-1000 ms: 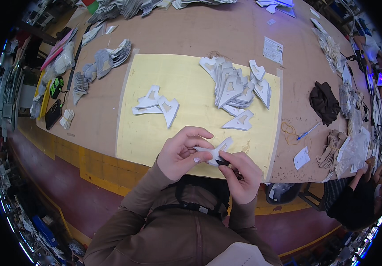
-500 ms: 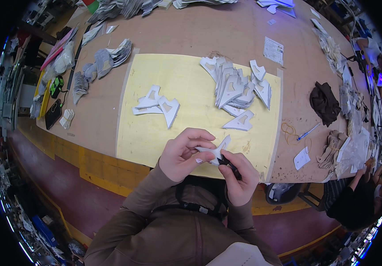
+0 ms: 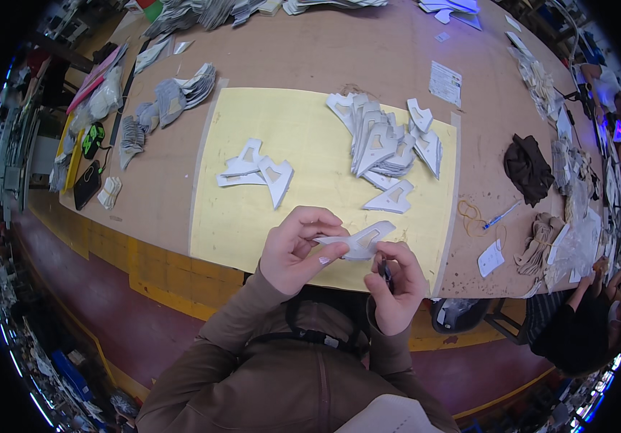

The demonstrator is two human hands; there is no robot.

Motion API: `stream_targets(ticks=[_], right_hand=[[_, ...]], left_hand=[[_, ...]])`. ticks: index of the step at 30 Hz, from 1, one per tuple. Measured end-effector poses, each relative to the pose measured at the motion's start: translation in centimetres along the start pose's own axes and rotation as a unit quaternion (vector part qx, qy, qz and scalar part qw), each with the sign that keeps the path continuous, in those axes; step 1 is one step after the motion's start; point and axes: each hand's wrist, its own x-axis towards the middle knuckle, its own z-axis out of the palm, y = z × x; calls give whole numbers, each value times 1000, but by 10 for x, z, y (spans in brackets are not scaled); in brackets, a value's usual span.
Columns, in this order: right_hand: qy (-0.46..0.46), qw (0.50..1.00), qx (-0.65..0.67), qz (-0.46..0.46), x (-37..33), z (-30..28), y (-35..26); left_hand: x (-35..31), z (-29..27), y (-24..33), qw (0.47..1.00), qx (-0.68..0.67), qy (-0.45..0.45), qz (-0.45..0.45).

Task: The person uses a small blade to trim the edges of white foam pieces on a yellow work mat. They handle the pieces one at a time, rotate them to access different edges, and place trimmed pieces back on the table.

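My left hand (image 3: 301, 250) pinches one end of a white cut piece (image 3: 365, 242) between thumb and fingers, over the near part of the yellow sheet. The piece is flat, curved, with a cut-out window, and looks like a shoe-upper part. My right hand (image 3: 398, 285), just right of it, is closed around a small dark tool (image 3: 386, 272) that looks like thread snips; most of it is hidden by the fingers. Farther left lie a few similar white pieces (image 3: 276, 180). A larger overlapping pile of white pieces (image 3: 375, 144) lies at the far right of the sheet.
The yellow sheet (image 3: 310, 130) is taped to a brown-covered table (image 3: 289, 61). Stacks of grey pieces (image 3: 170, 101) lie at left, near a phone (image 3: 87, 185). At right are a dark cloth (image 3: 527, 169), a pen (image 3: 501, 215) and rubber bands (image 3: 470, 211). Another person (image 3: 577, 328) sits at far right.
The white piece has turned so its cut-out faces up and points right. My right hand and the dark tool have moved slightly right, away from the piece.
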Motion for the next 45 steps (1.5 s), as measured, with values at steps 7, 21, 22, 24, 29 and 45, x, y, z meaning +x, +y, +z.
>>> stream_targets(ticks=[7, 21, 22, 24, 29, 45], right_hand=[[-1, 960, -265, -86, 5, -2, 2], [19, 994, -107, -2, 7, -12, 14], [10, 990, -137, -12, 8, -12, 12], [-8, 980, -194, -34, 10, -10, 7], [-12, 955, -287, -75, 8, -6, 3], [-8, 980, -195, -28, 11, -12, 12]], left_hand=[[1, 2, -9, 978, 187, -28, 92], [5, 2, -5, 999, 32, -2, -39], [5, 2, -6, 999, 43, -4, -32], [5, 2, -6, 998, 64, -8, -17], [3, 4, -5, 971, 227, -42, 57], [-3, 13, -8, 999, 25, 5, -36]])
